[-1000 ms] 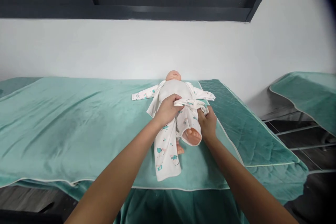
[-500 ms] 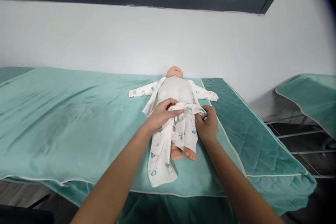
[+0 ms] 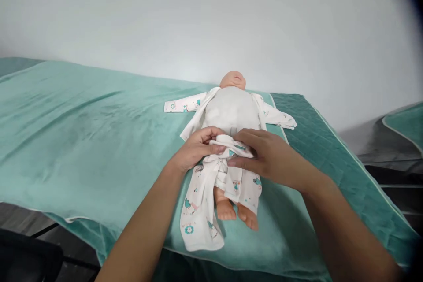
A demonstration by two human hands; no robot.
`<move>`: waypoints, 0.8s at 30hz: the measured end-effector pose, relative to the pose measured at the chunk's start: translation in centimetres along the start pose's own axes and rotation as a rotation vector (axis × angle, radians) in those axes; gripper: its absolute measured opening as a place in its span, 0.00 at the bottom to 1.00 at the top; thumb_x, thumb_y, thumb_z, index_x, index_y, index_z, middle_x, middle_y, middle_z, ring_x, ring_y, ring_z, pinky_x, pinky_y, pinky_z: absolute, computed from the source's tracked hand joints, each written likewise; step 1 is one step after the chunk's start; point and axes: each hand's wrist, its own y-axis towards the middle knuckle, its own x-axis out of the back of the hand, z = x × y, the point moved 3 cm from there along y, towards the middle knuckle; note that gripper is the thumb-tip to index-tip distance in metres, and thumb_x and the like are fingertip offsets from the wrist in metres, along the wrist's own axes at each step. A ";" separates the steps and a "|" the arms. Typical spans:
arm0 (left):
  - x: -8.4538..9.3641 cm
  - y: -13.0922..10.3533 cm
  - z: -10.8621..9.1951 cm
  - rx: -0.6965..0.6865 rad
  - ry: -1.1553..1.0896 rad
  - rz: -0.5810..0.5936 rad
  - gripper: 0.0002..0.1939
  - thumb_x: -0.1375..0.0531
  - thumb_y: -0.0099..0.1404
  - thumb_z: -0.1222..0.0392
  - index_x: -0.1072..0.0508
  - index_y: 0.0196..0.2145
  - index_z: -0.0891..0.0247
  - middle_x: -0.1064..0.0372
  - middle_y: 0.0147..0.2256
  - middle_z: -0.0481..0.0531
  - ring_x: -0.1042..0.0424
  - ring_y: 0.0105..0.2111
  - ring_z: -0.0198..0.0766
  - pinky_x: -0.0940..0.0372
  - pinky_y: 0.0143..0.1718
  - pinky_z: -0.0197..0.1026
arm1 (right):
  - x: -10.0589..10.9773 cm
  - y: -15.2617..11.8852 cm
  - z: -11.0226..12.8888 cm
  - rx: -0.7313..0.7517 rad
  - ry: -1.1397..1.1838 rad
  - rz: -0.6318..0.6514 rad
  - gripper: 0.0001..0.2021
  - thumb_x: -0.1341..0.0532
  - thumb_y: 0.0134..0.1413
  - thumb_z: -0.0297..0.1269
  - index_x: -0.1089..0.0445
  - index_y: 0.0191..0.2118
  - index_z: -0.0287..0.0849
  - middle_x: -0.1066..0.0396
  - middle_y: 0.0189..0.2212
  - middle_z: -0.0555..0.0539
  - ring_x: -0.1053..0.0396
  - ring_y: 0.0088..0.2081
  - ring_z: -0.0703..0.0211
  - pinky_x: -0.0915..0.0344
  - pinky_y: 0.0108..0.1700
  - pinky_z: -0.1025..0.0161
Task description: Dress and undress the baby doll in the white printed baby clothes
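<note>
A baby doll lies on its back on a green sheet, head toward the wall and feet toward me. An open white patterned top lies under its grey-white torso, sleeves spread to both sides. White patterned pants are bunched at its hips; one leg piece lies flat beside the doll's bare feet. My left hand pinches the bunched waist of the pants from the left. From the right, my right hand grips the same bunched cloth, thumb below and fingers above.
The green sheet spreads far to the left. A darker quilted mattress shows at the right, with a metal frame beyond it. A white wall stands behind. A black object is at the lower left.
My right hand has moved left from the side of the pants to their middle, close to my left hand. The view has tilted down and come nearer.
</note>
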 end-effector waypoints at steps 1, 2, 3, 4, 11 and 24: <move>0.1 0.0 0.1 -0.031 -0.032 -0.034 0.15 0.30 0.55 0.55 0.27 0.37 0.63 0.31 0.33 0.48 0.32 0.31 0.33 0.39 0.33 0.35 | 0.2 1.0 0.1 -0.012 0.021 0.062 0.09 0.36 0.56 0.46 0.28 0.34 0.47 0.33 0.25 0.51 0.39 0.27 0.60 0.45 0.28 0.63; 0.1 0.1 0.1 -0.066 -0.066 -0.070 0.15 0.31 0.56 0.54 0.28 0.36 0.63 0.32 0.33 0.48 0.32 0.32 0.34 0.39 0.33 0.35 | 0.2 2.0 0.0 -0.031 0.066 0.099 0.12 0.35 0.55 0.49 0.30 0.29 0.46 0.36 0.22 0.53 0.43 0.24 0.62 0.49 0.26 0.64; 0.1 0.1 0.2 -0.097 -0.097 -0.105 0.15 0.31 0.56 0.53 0.29 0.35 0.63 0.32 0.33 0.48 0.32 0.32 0.34 0.39 0.34 0.35 | 0.1 2.8 -0.3 -0.053 0.137 0.114 0.15 0.35 0.54 0.50 0.32 0.26 0.45 0.39 0.20 0.54 0.45 0.23 0.64 0.52 0.25 0.65; 0.1 0.2 0.3 -0.117 -0.126 -0.135 0.15 0.31 0.57 0.53 0.30 0.35 0.62 0.32 0.33 0.48 0.32 0.33 0.34 0.38 0.35 0.36 | -0.3 3.4 -0.7 -0.083 0.232 0.119 0.17 0.36 0.55 0.50 0.33 0.25 0.44 0.41 0.20 0.54 0.47 0.23 0.65 0.53 0.25 0.65; 0.2 0.6 0.6 -0.051 -0.125 -0.197 0.13 0.33 0.60 0.52 0.31 0.34 0.62 0.35 0.28 0.45 0.37 0.25 0.29 0.42 0.27 0.32 | -3.4 3.2 -4.3 -0.314 0.939 -0.010 0.12 0.31 0.50 0.42 0.33 0.28 0.43 0.37 0.22 0.55 0.40 0.24 0.64 0.45 0.26 0.66; 0.0 0.1 0.1 0.042 0.061 -0.032 0.16 0.30 0.55 0.58 0.32 0.36 0.63 0.34 0.31 0.45 0.34 0.29 0.30 0.40 0.31 0.32 | -3.4 2.9 -4.2 -0.389 1.241 -0.167 0.11 0.31 0.51 0.38 0.33 0.29 0.42 0.31 0.27 0.53 0.35 0.27 0.65 0.38 0.29 0.68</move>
